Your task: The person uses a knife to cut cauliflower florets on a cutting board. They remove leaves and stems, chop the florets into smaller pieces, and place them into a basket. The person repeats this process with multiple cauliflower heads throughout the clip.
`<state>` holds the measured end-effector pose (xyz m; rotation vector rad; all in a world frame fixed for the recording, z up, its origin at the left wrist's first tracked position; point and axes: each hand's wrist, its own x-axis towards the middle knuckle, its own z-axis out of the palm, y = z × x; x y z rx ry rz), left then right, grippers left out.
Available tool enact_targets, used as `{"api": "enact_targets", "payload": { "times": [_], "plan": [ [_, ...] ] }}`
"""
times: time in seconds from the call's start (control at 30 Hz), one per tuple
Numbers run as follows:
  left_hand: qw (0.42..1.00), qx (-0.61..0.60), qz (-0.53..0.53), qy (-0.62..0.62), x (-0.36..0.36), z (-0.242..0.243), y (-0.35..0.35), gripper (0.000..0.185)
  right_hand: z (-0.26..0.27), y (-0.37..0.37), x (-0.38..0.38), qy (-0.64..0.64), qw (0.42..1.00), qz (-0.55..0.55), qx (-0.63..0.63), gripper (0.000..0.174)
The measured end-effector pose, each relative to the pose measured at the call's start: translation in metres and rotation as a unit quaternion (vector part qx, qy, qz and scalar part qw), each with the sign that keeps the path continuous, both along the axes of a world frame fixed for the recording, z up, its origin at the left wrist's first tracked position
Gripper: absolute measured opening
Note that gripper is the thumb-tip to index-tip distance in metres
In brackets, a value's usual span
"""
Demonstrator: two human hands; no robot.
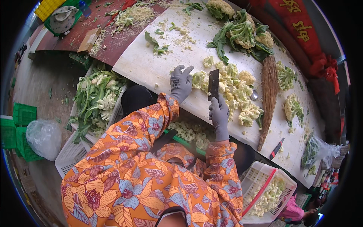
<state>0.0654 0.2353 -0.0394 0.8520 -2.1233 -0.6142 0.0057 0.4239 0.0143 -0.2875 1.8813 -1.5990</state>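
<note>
My left hand [181, 82], in a grey work glove, is at the table's near edge with its fingers apart. Nothing shows in it; a cauliflower floret [199, 79] lies just to its right. My right hand [219, 115], gloved the same way, grips a cleaver [213, 84] whose dark, speckled blade points away from me. Beside and beyond the blade spreads a pile of cut cauliflower florets [241, 90]. Below the table edge, between my arms, more florets [192, 133] fill a green crate [185, 143], which my sleeves partly hide.
On the white tabletop [158, 62] are a straw whisk broom [269, 93], a metal spoon [254, 94], a utility knife [277, 148] and leafy cauliflower heads [242, 34]. A white basket [287, 184] of florets stands right. Leaf trimmings [95, 99] fill a crate at left.
</note>
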Motion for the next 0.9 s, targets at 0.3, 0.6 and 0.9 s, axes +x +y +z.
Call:
{"api": "enact_targets", "payload": {
  "times": [0.3, 0.6, 0.9],
  "plan": [
    [0.975, -0.003, -0.221, -0.013, 0.002, -0.013, -0.022, 0.033, 0.013, 0.015, 0.024, 0.082, 0.997, -0.006, 0.01, 0.042],
    [0.98, 0.009, -0.196, -0.038, -0.011, -0.011, -0.009, 0.035, 0.026, 0.008, 0.013, -0.049, 0.999, -0.009, 0.017, 0.038],
    [0.989, 0.042, -0.138, 0.019, -0.005, 0.005, 0.006, 0.027, 0.004, -0.004, 0.017, 0.13, 0.986, 0.086, 0.053, 0.04]
  ]
}}
